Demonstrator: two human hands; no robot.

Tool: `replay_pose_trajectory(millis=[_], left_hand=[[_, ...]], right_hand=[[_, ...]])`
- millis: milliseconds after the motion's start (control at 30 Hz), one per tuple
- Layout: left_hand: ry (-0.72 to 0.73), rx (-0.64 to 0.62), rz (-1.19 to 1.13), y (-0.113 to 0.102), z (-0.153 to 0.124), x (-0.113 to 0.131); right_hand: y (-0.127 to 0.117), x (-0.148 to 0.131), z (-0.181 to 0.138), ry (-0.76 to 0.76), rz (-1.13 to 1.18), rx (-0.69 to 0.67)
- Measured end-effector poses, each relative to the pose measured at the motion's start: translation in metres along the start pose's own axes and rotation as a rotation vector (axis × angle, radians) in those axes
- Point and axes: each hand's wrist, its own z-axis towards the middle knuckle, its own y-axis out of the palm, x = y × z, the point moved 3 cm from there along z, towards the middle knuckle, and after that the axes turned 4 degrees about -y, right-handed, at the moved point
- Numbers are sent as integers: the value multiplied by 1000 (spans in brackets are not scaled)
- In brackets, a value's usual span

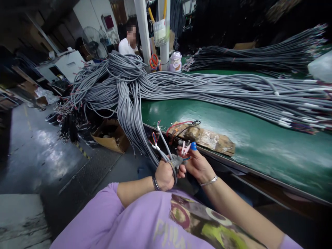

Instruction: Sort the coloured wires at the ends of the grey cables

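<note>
My left hand (pixel 164 175) is closed in a fist around a few grey cables (pixel 163 143) whose stripped ends show coloured wires. Close beside it, my right hand (pixel 196 164) pinches a small pink tool (pixel 185 147) between its fingers; one fingertip wears a blue cover. Both hands hover just in front of the green table's edge (pixel 241 162). A big bundle of grey cables (pixel 197 88) lies across the table and hangs down over its left end.
Brown taped cardboard (pixel 207 137) with red and black wires lies at the table edge. Dark cable bundles (pixel 259 55) lie farther back. A cardboard box (pixel 110 136) sits on the floor. A person in white (pixel 127 43) sits beyond, by a fan (pixel 91 43) and a pillar (pixel 142 31).
</note>
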Motion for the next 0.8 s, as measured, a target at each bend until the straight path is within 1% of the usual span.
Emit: replay_pose_trajectory(millis=[100, 200, 267, 367, 533, 667, 800], left_hand=[[-17, 22, 9, -1, 1, -1], [-35, 25, 34, -4, 1, -4], [-46, 22, 49, -5, 2, -6], [-63, 18, 53, -7, 2, -9], [-88, 6, 49, -7, -1, -9], [-72, -8, 60, -8, -2, -8], [-80, 7, 65, -8, -4, -7]], right_hand=[[-4, 0, 2, -25, -17, 36], [-9, -2, 4, -117, -42, 139], [-12, -3, 5, -162, -66, 179], [-14, -2, 6, -175, -84, 186], [-14, 0, 6, -162, -38, 197], [-11, 0, 4, -159, -46, 178], [-11, -1, 4, -177, -24, 219]])
